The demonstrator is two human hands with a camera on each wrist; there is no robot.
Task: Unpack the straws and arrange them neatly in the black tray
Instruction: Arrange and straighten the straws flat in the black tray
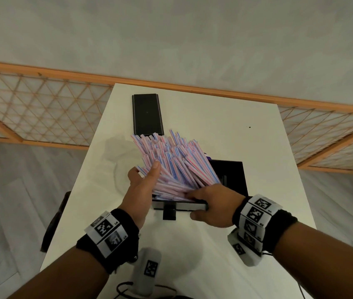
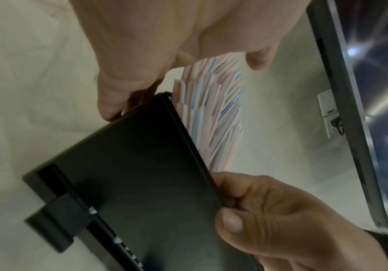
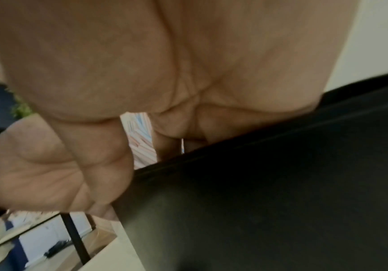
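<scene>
A thick bunch of pink, blue and white striped straws (image 1: 177, 160) fans out upward from the black tray (image 1: 180, 206) near the table's front. My left hand (image 1: 147, 178) grips the bunch from the left, thumb lying up along the straws. My right hand (image 1: 205, 203) pinches the tray's near wall, fingers inside over the straw bases and thumb outside. The left wrist view shows the straws (image 2: 221, 113) rising behind the tray (image 2: 142, 174), the right hand (image 2: 269, 210) on its edge. In the right wrist view the tray (image 3: 269, 183) fills the lower right and the straws (image 3: 139, 139) show through a gap.
A second long black tray or lid (image 1: 147, 114) lies at the back of the white table (image 1: 247, 117). A faint clear wrapper (image 1: 115, 152) lies left of the straws. A dark chair (image 1: 56, 216) stands at the table's left edge. A wooden lattice screen (image 1: 41, 108) lies beyond.
</scene>
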